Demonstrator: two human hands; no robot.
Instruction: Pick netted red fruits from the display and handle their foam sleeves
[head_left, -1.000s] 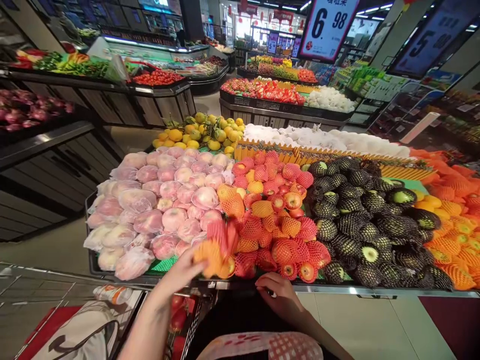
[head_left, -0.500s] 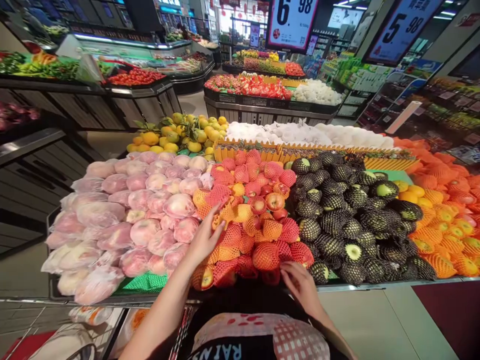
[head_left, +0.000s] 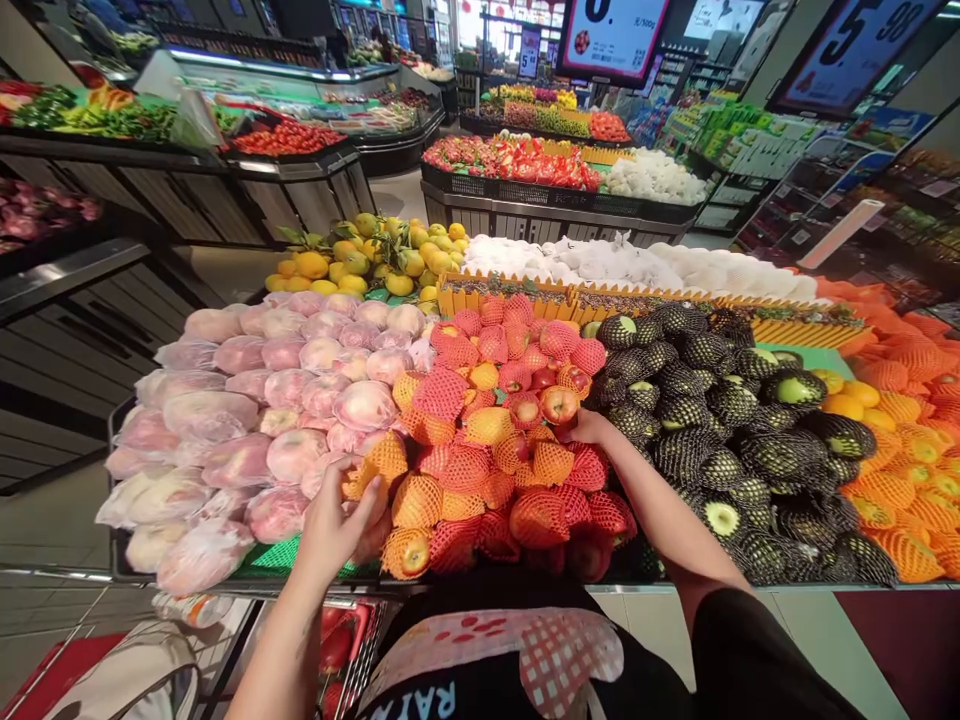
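My left hand (head_left: 339, 510) is closed around an orange foam net (head_left: 386, 458), lifted over the boundary between the wrapped apples and the netted ones. Whether fruit sits inside that net is hard to see. My right hand (head_left: 592, 428) reaches into the right side of the netted pile, its fingers curled around a red apple mostly covered by them. Directly beside those fingertips lies a bare red-and-yellow apple (head_left: 559, 405). Red and orange foam nets cover most of the apples (head_left: 540, 518) between my hands.
Plastic-wrapped pink apples (head_left: 296, 455) fill the left side. Black-netted green fruit (head_left: 720, 450) lies at right, with orange-netted fruit (head_left: 907, 500) beyond. Yellow citrus (head_left: 367, 255) and white-wrapped produce (head_left: 600, 262) sit behind a small yellow fence (head_left: 517, 300). A shopping cart (head_left: 367, 640) stands below the display edge.
My left hand has moved left and toward me, carrying the orange foam net. My right hand has gone from the front edge up and forward into the netted apples. The view has shifted slightly.
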